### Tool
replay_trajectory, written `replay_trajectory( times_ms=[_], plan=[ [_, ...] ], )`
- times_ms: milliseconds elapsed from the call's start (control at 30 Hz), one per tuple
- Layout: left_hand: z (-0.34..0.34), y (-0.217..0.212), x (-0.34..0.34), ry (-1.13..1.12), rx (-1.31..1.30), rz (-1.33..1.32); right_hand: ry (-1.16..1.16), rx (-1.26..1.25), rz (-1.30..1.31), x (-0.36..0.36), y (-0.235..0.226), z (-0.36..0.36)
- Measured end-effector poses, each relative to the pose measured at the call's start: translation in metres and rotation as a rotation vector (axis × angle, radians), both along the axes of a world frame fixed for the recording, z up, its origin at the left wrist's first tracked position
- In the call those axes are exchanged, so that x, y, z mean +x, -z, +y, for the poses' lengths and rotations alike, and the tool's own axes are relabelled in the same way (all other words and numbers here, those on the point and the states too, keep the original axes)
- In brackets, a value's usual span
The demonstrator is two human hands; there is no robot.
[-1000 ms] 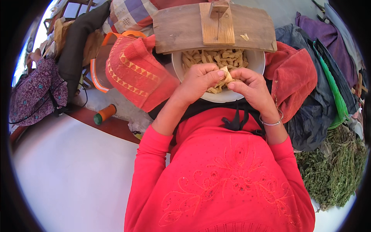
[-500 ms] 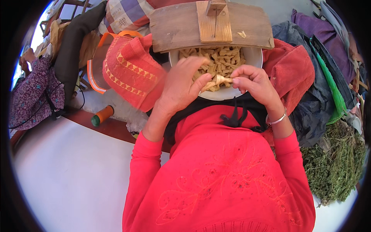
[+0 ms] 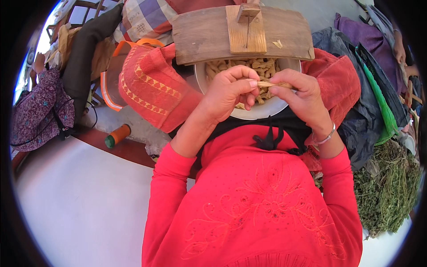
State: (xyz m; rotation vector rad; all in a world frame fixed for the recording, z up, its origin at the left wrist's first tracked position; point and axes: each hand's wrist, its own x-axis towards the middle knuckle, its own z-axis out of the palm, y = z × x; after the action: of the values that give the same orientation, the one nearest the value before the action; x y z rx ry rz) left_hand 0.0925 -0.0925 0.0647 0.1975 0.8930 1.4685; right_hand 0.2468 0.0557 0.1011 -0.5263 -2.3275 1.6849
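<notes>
Above a white bowl (image 3: 260,115) on my lap, a pale tan fibrous strip (image 3: 265,83) is stretched between my two hands. My left hand (image 3: 231,89) pinches one end between thumb and forefinger, its other fingers loosely curled. The opposite end is in the grip of my right hand (image 3: 302,91), thumb against forefinger. Short, tan, knotted-looking pieces (image 3: 262,66) fill the bowl, partly hidden by my hands. Across the bowl's far rim lies a wooden board (image 3: 200,35). A lighter wood plate (image 3: 235,38) on it carries a small block and a thin upright metal spike (image 3: 247,33).
Red towels (image 3: 153,91) drape on both sides of the bowl. An orange thread spool (image 3: 118,135) lies at left, near a person's patterned sleeve (image 3: 42,107). At right are black plastic bags (image 3: 351,129) and a heap of dried green plants (image 3: 387,191). Another person's hand (image 3: 399,49) shows at far right.
The knotted piece between my hands now appears as a thin straight strip. My left hand has moved right and turned, coming closer to my right hand.
</notes>
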Motion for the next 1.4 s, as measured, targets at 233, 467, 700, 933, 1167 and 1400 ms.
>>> replay_trajectory(
  times_ms=[233,467,700,933,1167,1400],
  plan=[
    [-0.011,0.007,-0.003,-0.067,-0.038,0.203,0.008,-0.238,-0.093,0.003,0.008,0.007],
    [0.026,0.022,-0.047,-0.094,-0.076,0.536,0.231,-0.195,-0.013,-0.045,0.036,0.014],
    [0.057,0.037,-0.073,-0.173,-0.048,0.584,0.323,-0.048,0.005,-0.073,0.054,0.035],
    [0.066,0.052,-0.083,-0.228,-0.164,0.600,0.361,0.108,-0.060,-0.079,0.080,0.040],
    [0.019,0.035,-0.055,-0.126,-0.195,0.842,0.371,-0.160,-0.130,-0.023,0.076,0.037],
    [0.000,0.066,0.014,0.611,-0.162,1.645,0.193,0.304,-0.025,0.016,0.115,0.012]
  ],
)
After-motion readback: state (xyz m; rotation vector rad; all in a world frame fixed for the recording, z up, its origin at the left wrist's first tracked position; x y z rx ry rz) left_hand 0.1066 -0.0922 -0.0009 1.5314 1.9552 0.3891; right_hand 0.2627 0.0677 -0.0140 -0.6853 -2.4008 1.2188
